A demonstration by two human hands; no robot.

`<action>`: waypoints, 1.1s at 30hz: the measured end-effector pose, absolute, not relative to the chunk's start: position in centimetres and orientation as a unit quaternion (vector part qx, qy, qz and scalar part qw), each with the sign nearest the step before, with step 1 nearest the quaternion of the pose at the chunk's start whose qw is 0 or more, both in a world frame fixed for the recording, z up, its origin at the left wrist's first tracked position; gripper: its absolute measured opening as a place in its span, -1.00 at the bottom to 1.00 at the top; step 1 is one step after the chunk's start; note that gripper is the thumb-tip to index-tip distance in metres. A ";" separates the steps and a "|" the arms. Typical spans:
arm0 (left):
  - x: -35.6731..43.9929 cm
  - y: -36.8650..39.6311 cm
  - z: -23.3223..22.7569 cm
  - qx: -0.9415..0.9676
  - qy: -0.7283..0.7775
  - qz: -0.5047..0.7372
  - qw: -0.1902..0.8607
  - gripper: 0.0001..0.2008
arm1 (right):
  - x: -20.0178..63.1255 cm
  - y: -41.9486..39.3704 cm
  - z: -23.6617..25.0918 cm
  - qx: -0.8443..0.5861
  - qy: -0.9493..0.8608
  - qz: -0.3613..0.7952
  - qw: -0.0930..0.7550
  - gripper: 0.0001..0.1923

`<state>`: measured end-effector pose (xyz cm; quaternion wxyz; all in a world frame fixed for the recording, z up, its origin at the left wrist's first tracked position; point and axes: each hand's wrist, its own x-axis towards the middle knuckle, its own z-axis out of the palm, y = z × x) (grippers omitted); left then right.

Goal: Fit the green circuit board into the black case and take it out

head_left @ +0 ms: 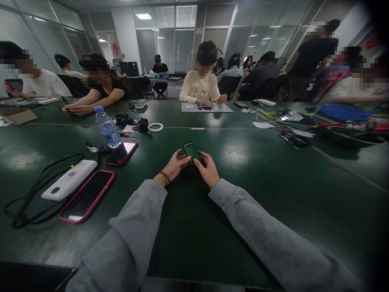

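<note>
A small green circuit board (190, 151) is held between my two hands, tilted up over the middle of the dark green table (194, 227). My left hand (174, 165) pinches its left side, thumb lying on the face. On the lower right edge, my right hand (208, 168) grips the board with thumb and fingers. Small light marks show on the board's face, too small to make out. The fingers behind it are partly hidden.
Left of my hands lie a phone (122, 153), a pink-cased phone (87, 197), a white power bank (69, 179) with black cable, and a water bottle (107, 127). A tape roll (155, 127) lies farther back. Wires and a blue tray (345, 112) are at right. Several people sit around.
</note>
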<state>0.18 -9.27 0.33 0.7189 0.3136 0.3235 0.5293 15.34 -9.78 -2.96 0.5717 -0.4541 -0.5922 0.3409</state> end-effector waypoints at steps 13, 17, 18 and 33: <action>1.1 -11.4 0.9 0.268 0.224 0.477 0.807 -0.65 | 14.4 -12.3 -0.3 -0.399 -0.821 -0.013 0.407 -0.45; 0.7 -11.4 1.3 0.228 0.238 0.498 0.802 -0.62 | 13.9 -12.6 -0.1 -0.354 -0.865 -0.013 0.356 -0.40; 0.6 -11.4 1.4 0.224 0.252 0.505 0.795 -0.64 | 13.8 -12.7 0.0 -0.342 -0.872 -0.009 0.350 -0.40; 0.3 -10.1 0.7 0.362 0.305 0.530 0.703 -0.54 | 15.1 -10.5 -1.5 -0.380 -0.660 0.433 0.483 -0.54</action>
